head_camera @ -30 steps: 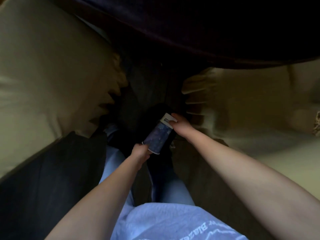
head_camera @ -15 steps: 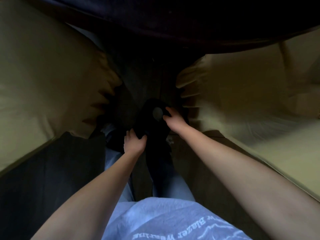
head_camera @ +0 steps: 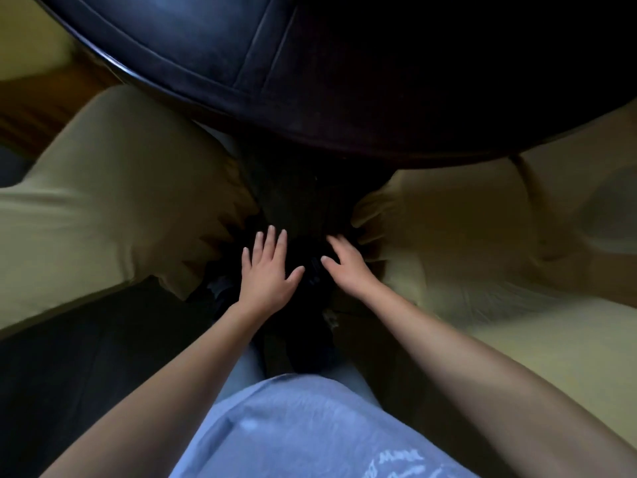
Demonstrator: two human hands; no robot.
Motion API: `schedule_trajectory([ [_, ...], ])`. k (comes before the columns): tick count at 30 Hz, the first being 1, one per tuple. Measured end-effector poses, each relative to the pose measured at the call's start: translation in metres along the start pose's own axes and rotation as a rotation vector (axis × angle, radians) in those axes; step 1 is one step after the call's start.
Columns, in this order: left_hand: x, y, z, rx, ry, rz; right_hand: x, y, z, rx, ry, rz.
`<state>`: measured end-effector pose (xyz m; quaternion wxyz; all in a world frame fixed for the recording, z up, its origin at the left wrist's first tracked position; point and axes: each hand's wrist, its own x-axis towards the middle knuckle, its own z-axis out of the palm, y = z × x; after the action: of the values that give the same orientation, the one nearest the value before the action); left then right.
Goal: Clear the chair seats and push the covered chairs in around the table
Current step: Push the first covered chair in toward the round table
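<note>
I look down between two chairs in pale yellow covers: one chair point(head_camera: 103, 208) on the left, one chair point(head_camera: 482, 229) on the right. The dark round table point(head_camera: 310, 81) fills the top of the view. My left hand point(head_camera: 267, 274) is open, fingers spread, palm down over the dark gap between the chairs. My right hand point(head_camera: 348, 265) is also open, fingers apart, close to the frilled edge of the right chair cover. A dark object point(head_camera: 306, 267) lies low between my hands, too dim to make out. Neither hand holds anything.
Dark floor point(head_camera: 86, 357) lies at the lower left beside the left chair. My legs in light trousers and a light blue shirt point(head_camera: 310, 426) fill the bottom centre. The space under the table is in deep shadow.
A second ago both hands held a small dark patterned packet between the chairs. It is gone from view now, both hands have let go and spread open, and the view has tilted up to show the table.
</note>
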<state>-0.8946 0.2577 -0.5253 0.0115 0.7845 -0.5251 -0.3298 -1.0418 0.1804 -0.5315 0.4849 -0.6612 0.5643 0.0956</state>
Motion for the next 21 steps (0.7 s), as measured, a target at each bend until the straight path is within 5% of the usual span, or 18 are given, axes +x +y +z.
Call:
schedule_trajectory([
  [10,-0.071,0.012,-0.069,0.129,0.201,0.060,-0.074,-0.069,-0.038,-0.441,0.035,-0.434],
  [21,-0.153,-0.083,-0.146,0.105,0.432,-0.068,-0.109,-0.191,0.024,-0.674,0.120,-0.716],
])
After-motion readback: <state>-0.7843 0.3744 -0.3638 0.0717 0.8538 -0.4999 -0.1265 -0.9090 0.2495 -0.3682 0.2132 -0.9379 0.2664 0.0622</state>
